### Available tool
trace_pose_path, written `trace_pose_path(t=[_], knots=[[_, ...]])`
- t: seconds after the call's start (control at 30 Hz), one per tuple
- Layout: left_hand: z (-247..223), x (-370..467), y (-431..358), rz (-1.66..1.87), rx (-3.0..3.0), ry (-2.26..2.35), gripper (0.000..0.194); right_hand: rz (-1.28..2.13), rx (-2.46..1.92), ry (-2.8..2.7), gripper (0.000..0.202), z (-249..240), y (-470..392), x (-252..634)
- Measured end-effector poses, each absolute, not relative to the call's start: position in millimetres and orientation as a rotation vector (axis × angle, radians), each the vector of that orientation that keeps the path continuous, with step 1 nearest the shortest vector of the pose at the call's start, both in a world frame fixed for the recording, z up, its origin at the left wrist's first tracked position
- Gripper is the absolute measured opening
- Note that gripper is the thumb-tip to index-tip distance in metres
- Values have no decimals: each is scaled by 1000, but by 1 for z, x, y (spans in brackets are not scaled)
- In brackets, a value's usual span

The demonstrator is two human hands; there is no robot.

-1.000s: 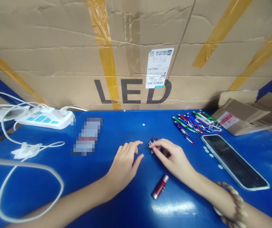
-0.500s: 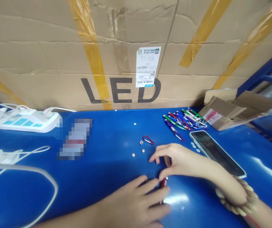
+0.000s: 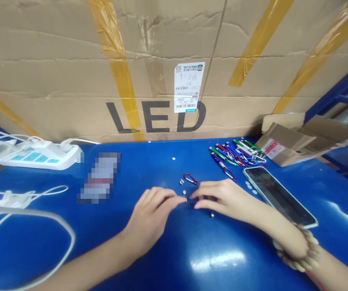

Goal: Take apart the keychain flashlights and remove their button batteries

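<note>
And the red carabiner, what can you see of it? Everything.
The red carabiner is a small elongated loop, glossy and metallic-looking, with a silver bar along its near side. It lies on the blue table, slanting so its right end is nearer the camera. A small silver piece sits apart on its left. The fingers of the right hand are close to its right end; contact can't be judged. Whether its gate is latched is too small to tell.

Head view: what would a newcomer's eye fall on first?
A huge cardboard box lettered LED fills most of the background. The left hand and right hand nearly meet over the blue table, just short of a red carabiner. Colourful tubes lie heaped at right, beyond the phone.
</note>
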State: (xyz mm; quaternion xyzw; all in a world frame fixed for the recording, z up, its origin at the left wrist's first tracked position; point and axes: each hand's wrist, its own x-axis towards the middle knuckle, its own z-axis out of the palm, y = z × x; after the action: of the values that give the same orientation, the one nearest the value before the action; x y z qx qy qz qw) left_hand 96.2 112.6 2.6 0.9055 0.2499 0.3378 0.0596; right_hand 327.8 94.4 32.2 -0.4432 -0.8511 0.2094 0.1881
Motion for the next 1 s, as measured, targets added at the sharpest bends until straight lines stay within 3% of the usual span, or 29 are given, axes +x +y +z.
trace_pose_path(t=[0.13, 0.43, 0.77, 1.0], knots=[[0, 91, 133, 1117, 2771, 927, 17, 649, -1330, -2436, 38, 32, 94, 331], [-11, 88, 141, 831, 2684, 1001, 17, 1098, -1336, -2148, 30, 25, 96, 335], [-7, 89, 137, 758, 2730, 776, 11, 610, -1139, -2253, 18, 7, 100, 327], [-7, 88, 138, 767, 2685, 695, 14, 38, -1615, -2087, 20, 9, 105, 342]])
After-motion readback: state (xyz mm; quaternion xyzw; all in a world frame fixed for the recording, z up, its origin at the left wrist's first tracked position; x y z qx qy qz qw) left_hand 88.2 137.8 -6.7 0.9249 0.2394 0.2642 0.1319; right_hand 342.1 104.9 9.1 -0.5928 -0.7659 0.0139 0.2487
